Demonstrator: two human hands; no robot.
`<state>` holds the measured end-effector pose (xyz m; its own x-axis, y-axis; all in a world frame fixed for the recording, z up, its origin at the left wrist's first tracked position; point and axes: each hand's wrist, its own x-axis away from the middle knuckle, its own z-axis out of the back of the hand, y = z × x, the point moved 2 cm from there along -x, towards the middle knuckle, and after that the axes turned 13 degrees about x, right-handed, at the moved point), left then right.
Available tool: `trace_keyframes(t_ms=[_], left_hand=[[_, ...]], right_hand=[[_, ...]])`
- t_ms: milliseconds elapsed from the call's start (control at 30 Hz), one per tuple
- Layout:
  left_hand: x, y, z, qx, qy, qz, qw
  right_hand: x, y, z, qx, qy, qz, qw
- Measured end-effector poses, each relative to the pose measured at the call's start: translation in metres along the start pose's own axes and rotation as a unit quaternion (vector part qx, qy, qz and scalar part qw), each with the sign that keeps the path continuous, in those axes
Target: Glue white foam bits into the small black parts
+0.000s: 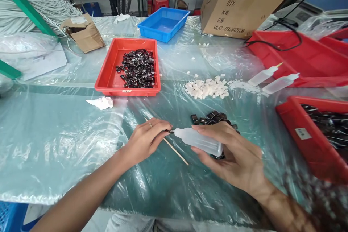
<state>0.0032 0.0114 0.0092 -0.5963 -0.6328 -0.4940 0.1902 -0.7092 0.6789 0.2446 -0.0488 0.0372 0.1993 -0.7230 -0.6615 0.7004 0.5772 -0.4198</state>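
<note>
The right hand (239,156) had its grip closed around a translucent squeeze bottle (199,140), just in front of the loose pile of dark parts (210,117) on the worktop (67,145). The bottle's nozzle met a small dark part (170,131) pinched in the left hand (145,139), which also held a thin wooden stick (175,150).

Plastic-sheeted table (67,145) — red tray (107,76) (dark clips inside), white pieces (206,87), bottles (262,76).

My left hand's (145,138) fingers hide the small dark part (171,131) I pinch; the red plastic tray (304,141) runs off-frame.
</note>
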Motion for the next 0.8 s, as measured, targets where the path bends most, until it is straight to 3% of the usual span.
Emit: trace_keyframes(t_ms=[800], left_hand=[[0.0020,0.0033,0.0002,0.004,-0.015,0.004,1.000]], right_hand=[[0.0039,-0.0042,-0.0014,-0.010,-0.007,0.002,1.000]])
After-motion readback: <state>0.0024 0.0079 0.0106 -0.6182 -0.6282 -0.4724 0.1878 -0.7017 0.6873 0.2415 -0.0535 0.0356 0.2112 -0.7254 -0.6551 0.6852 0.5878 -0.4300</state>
